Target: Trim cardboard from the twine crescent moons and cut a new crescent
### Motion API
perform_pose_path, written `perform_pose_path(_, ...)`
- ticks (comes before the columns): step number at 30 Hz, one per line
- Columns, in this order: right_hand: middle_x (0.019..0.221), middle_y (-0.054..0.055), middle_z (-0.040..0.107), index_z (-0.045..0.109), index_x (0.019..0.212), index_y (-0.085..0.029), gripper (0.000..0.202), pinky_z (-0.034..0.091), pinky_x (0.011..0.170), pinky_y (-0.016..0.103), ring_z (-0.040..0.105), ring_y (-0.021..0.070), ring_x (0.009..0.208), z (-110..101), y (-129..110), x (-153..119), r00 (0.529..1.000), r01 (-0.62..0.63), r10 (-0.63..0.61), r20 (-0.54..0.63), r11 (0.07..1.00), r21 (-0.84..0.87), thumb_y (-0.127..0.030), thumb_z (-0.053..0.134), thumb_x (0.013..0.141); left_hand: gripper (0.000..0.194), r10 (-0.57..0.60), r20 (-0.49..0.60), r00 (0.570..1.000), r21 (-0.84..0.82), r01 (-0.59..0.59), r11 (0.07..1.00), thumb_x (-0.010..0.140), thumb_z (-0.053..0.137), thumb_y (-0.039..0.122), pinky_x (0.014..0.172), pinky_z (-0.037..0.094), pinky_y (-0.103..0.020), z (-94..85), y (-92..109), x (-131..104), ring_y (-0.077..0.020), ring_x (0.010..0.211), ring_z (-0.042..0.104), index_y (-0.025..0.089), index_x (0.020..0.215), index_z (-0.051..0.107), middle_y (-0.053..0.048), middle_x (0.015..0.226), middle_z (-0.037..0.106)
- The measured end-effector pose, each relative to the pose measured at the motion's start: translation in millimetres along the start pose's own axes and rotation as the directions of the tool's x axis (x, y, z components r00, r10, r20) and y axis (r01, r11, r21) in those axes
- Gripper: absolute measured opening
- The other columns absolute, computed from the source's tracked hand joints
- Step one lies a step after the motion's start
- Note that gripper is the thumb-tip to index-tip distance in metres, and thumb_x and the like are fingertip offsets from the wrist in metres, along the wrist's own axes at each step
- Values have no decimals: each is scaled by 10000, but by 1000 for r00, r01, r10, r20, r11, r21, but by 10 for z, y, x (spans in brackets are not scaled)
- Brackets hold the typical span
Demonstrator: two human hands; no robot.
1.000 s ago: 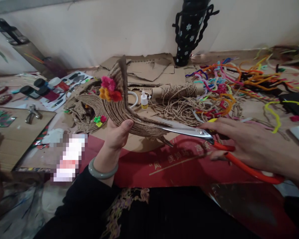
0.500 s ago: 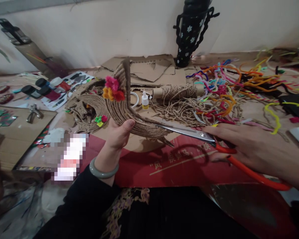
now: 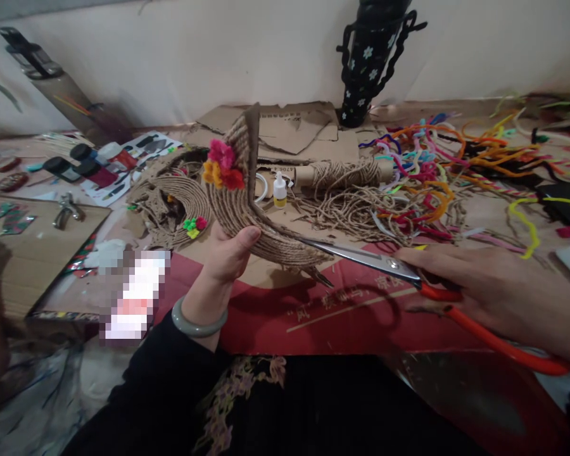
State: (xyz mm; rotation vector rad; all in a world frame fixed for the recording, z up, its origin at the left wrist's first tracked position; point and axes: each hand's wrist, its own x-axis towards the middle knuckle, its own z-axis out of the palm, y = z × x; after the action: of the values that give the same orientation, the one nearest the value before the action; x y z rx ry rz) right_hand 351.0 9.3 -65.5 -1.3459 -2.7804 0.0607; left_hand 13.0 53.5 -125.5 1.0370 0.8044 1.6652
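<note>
My left hand [image 3: 230,253], a pale bangle at its wrist, grips a curved twine-covered piece [image 3: 232,209] by its lower edge, thumb on top. Pink, orange and red fuzzy flowers [image 3: 222,166] sit on the piece's upper left part. In my right hand [image 3: 484,285] are scissors [image 3: 384,263] with red handles, fingers wrapped round them. Their blades point left, and the tips touch or overlap the piece's upper edge near its right end. Loose strand ends [image 3: 319,276] stick out below that end. Behind the piece stands a small glue bottle [image 3: 280,191].
Another coiled twine piece [image 3: 190,202] lies behind my left hand. A twine roll [image 3: 346,174], loose twine [image 3: 342,212] and colourful pipe cleaners [image 3: 437,158] spread to the right. Paint jars [image 3: 95,171], pliers [image 3: 68,211] and a tumbler [image 3: 368,69] stand or lie around. Red board [image 3: 266,316] is nearest me.
The scissors and my right hand have moved slightly right and down in view. The whole scene has shifted a little, and the twine piece stays in my left hand.
</note>
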Motion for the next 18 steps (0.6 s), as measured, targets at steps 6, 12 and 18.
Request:
perform_pose_path(6,1023,70,804,682,1241,-234,560,638,551,349,785,246,730,-82,-102,103,997,67,-66,-28,997,38,-610,352,988,546,26,26,999,23,-27,999,571,933,466,639,612,-223,-18,-9,6,-122,619,685,252,1023,715,31,713,705)
perform_pose_path(12,1008,84,801,679,1258,-244,610,619,528,384,776,275,709,-102,-171,163,997,81,-81,-19,997,6,-668,355,963,601,-25,65,998,23,24,999,566,939,443,643,609,-213,-5,-17,-29,-126,628,698,240,1074,692,30,704,722)
perform_pose_path(18,702,57,761,718,1009,-242,457,504,362,314,703,243,499,-162,-286,192,989,116,-113,-95,993,31,-532,365,997,598,-40,68,997,50,37,998,576,926,487,662,620,-284,-45,-37,-43,-154,649,692,253,1071,685,23,737,701)
